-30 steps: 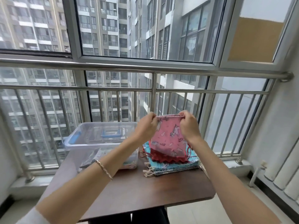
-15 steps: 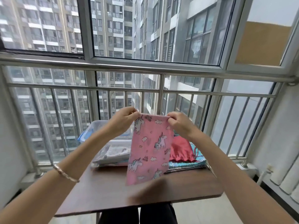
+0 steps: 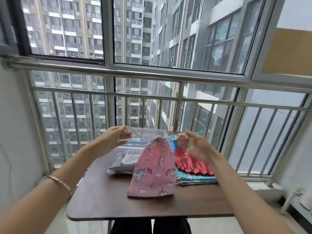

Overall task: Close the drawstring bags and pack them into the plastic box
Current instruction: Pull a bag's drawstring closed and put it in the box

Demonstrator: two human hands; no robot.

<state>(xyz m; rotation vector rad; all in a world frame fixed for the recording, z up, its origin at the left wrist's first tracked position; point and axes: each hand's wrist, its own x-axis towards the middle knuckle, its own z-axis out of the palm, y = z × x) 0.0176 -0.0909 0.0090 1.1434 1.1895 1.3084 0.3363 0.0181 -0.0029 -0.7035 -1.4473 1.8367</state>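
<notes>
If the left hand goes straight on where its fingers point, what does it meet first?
Likely the plastic box rim, just past the left hand; the gathered neck of the pink bag is close too, depth unclear.

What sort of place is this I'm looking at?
Probably an enclosed balcony high in an apartment block: a stainless-steel railing runs below large glass windows, grey residential towers stand outside, and a small brown wooden table stands before it.

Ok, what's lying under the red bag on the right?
The red bag lies on a stack of teal bags; only their edges show, so their count is hidden.
</notes>
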